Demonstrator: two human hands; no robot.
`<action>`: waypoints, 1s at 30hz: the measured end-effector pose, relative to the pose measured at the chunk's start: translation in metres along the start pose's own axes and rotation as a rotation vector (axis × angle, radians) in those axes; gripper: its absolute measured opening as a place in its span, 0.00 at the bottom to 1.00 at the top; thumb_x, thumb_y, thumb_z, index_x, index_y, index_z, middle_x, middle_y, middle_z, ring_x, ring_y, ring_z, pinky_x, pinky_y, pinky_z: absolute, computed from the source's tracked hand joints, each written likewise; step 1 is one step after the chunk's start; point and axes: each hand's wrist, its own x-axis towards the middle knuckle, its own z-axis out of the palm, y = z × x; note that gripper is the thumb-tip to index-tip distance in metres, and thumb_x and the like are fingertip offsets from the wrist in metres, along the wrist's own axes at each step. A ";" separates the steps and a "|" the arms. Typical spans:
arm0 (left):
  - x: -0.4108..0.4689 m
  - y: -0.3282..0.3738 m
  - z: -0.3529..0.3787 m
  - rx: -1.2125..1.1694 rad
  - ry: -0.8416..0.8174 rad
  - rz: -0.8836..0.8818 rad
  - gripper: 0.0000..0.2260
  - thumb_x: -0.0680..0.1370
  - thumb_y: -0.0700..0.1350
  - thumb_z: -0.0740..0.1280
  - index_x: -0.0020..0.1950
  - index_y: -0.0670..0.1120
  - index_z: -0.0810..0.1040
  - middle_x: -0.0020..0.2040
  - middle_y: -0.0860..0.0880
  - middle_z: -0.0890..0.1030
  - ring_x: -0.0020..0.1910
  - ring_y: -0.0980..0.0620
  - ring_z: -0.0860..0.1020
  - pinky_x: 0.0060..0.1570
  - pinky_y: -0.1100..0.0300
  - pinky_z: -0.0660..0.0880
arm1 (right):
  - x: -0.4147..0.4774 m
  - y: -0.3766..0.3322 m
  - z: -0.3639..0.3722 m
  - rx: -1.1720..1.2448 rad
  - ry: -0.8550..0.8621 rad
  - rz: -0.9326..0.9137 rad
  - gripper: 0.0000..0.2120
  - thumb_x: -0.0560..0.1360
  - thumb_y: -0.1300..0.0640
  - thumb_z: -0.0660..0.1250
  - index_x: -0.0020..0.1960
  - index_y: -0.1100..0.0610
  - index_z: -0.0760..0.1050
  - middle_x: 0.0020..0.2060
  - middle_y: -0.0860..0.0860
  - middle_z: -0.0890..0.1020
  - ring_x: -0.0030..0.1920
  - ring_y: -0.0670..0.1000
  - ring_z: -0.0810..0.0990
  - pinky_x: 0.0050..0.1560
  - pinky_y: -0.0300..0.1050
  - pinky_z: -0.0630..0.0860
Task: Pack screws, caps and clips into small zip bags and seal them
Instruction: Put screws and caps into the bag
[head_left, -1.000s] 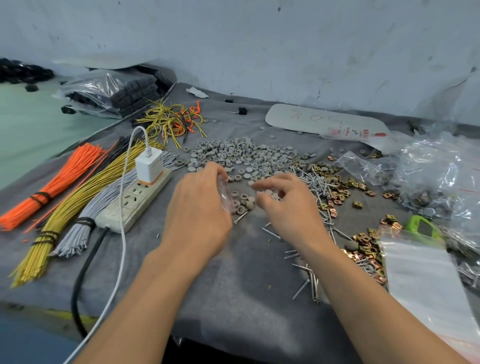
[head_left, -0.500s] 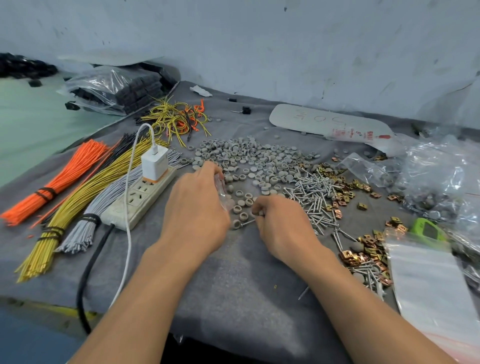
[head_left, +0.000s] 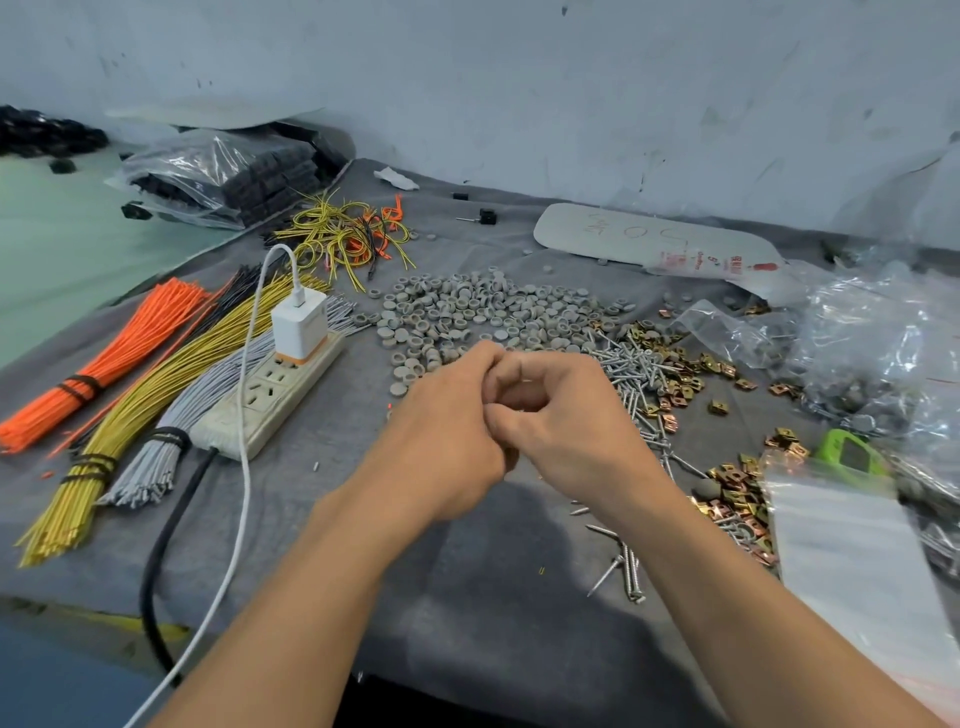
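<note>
Hands at centre: pressing left hand (head_left: 447, 431) against right hand (head_left: 566, 421) just above cloth (head_left: 467, 597), curling the fingers of both inward and touching fingertips together in the middle. Hiding whatever may be pinched between them, and so not telling whether either grip has hold of anything. Leaving caps (head_left: 493, 312) lying on the cloth in a wide gray heap just beyond the knuckles. Showing screws (head_left: 634, 374) piling up right of the right hand, touching the heap's edge, with clips (head_left: 680, 364) mixing into them farther right. Scattering more clips and a few loose screws beside the right forearm. Lying flat at the right edge, zip bags (head_left: 852, 561) in a clear stack, overlapping a green object (head_left: 847, 452). Bunching up behind them, crumpled plastic (head_left: 883, 338). Sitting left of the hands, power strip (head_left: 270, 395) with charger (head_left: 300, 325) plugged in, its white cable trailing toward the near edge. Fanning out beyond the strip, gray wires (head_left: 171, 431), yellow wires (head_left: 156, 400) and orange wires (head_left: 119, 353), each bundle banded in black.
</note>
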 end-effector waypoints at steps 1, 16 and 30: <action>0.000 0.002 -0.001 -0.069 -0.003 -0.002 0.19 0.69 0.43 0.76 0.52 0.57 0.72 0.45 0.56 0.82 0.46 0.53 0.78 0.42 0.56 0.74 | 0.000 -0.003 -0.004 -0.028 -0.035 0.011 0.16 0.72 0.70 0.71 0.37 0.50 0.83 0.32 0.47 0.85 0.34 0.44 0.79 0.39 0.42 0.75; 0.003 0.017 0.018 0.173 0.020 0.332 0.33 0.64 0.42 0.75 0.68 0.56 0.73 0.59 0.56 0.80 0.58 0.55 0.73 0.62 0.60 0.69 | -0.015 -0.008 -0.051 -0.538 -0.400 0.073 0.09 0.80 0.61 0.65 0.60 0.58 0.77 0.53 0.49 0.81 0.53 0.50 0.80 0.53 0.48 0.75; 0.006 0.023 0.026 0.145 -0.033 0.238 0.17 0.68 0.49 0.74 0.54 0.59 0.74 0.48 0.59 0.79 0.48 0.56 0.77 0.44 0.61 0.68 | -0.019 0.000 -0.059 -0.146 -0.256 0.137 0.19 0.82 0.63 0.62 0.32 0.60 0.75 0.30 0.49 0.73 0.33 0.48 0.68 0.40 0.49 0.68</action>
